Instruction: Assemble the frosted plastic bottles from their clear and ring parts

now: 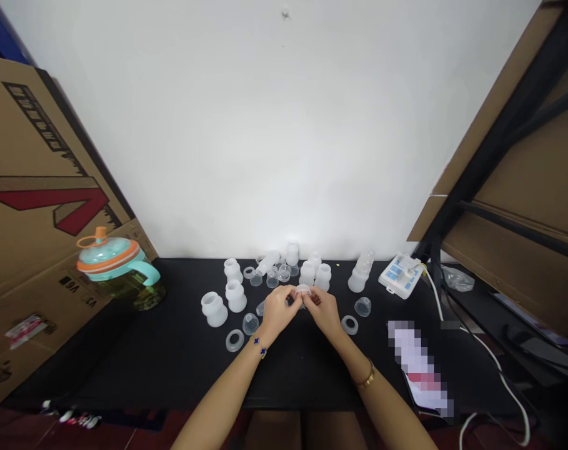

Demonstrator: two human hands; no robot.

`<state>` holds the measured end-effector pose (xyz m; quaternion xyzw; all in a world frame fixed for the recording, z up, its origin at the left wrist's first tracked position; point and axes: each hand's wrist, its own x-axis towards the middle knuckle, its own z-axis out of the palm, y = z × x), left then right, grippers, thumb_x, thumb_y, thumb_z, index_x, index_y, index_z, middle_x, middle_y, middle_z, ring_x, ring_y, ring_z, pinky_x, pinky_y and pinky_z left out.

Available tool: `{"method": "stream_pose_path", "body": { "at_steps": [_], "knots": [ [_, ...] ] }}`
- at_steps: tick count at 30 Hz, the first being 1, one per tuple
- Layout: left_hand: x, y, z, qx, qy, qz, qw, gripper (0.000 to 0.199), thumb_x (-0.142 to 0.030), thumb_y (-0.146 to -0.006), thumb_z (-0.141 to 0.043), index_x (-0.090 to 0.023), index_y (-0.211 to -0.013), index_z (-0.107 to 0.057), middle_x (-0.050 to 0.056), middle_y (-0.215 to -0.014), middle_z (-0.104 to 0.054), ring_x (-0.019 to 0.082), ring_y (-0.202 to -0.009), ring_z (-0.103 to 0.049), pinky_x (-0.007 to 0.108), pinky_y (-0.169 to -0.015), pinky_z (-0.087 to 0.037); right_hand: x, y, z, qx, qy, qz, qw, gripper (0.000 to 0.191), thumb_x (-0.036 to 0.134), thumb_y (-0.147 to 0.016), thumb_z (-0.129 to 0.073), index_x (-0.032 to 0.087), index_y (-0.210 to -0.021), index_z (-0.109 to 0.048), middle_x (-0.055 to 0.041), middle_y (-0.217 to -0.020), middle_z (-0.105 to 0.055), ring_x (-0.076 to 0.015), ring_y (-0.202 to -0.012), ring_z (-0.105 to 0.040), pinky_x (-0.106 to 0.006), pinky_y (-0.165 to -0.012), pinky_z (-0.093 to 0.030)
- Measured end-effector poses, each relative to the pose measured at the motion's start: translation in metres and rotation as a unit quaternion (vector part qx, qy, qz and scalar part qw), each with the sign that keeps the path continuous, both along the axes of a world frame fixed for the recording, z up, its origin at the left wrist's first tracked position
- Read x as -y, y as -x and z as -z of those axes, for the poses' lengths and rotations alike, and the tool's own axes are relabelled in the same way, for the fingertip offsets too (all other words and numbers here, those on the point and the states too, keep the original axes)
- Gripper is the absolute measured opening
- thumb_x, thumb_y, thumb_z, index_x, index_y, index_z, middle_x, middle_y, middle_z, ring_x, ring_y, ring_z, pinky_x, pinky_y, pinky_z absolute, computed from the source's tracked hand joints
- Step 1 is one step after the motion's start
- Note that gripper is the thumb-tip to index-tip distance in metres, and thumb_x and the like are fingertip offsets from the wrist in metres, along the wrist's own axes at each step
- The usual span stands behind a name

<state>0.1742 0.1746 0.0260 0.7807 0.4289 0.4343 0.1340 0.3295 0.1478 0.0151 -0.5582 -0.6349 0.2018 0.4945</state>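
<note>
My left hand (pixel 280 307) and my right hand (pixel 324 308) meet over the middle of the black table. Both pinch a small whitish bottle collar ring (pixel 303 289) between thumbs and fingers; its underside is hidden. Just beyond it stand white baby bottle bodies (pixel 323 277) with open necks. Left of my hands are another white bottle body (pixel 214 310), a clear dome cap (pixel 250 323) and a loose collar ring (pixel 235 340). On the right lie one more ring (pixel 350 324) and a clear cap (pixel 363 306).
Several clear caps (pixel 272 277) cluster near the wall. A bottle with a clear top (pixel 360 273) stands at the back right, near a white power strip (pixel 400 275) and its cable. A phone-like item (pixel 419 369) lies front right. A large teal-lidded jug (pixel 124 269) stands left beside a cardboard box (pixel 35 250).
</note>
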Motion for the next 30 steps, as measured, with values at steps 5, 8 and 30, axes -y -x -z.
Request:
{"method": "stream_pose_path", "body": {
  "at_steps": [5,8,30],
  "knots": [
    [-0.0011,0.0007,0.0004,0.005,0.023,-0.020,1.000,0.014,-0.027,-0.090,-0.058,-0.020,-0.081,-0.066,0.001,-0.074,-0.066,0.016,-0.071,-0.061,0.025,-0.068,-0.043,0.0000,0.0005,-0.0001,-0.007,-0.004,-0.010,1.000,0.028,0.041,-0.092,-0.056,0.019,-0.090,-0.073,-0.0002,-0.069,-0.064,-0.0146,-0.059,-0.056,-0.023,-0.055,-0.040],
    [-0.0018,0.0016,0.0002,-0.001,0.026,-0.031,0.999,0.018,-0.030,-0.091,-0.057,-0.020,-0.079,-0.066,0.001,-0.074,-0.066,0.017,-0.071,-0.061,0.026,-0.068,-0.043,-0.0003,-0.0001,-0.0014,-0.012,-0.005,-0.013,1.000,0.029,0.040,-0.092,-0.056,0.020,-0.100,-0.075,-0.0010,-0.075,-0.068,-0.0152,-0.061,-0.059,-0.023,-0.059,-0.043],
    [0.0009,0.0004,-0.0046,0.138,0.105,0.062,0.983,0.017,-0.032,-0.094,-0.057,-0.022,-0.105,-0.063,0.000,-0.082,-0.074,0.014,-0.073,-0.070,0.024,-0.070,-0.054,0.0003,0.0005,0.0000,-0.051,0.018,-0.021,0.998,0.035,0.047,-0.094,-0.054,0.018,-0.086,-0.071,-0.0024,-0.072,-0.069,-0.0168,-0.060,-0.061,-0.024,-0.057,-0.046]
  ]
}}
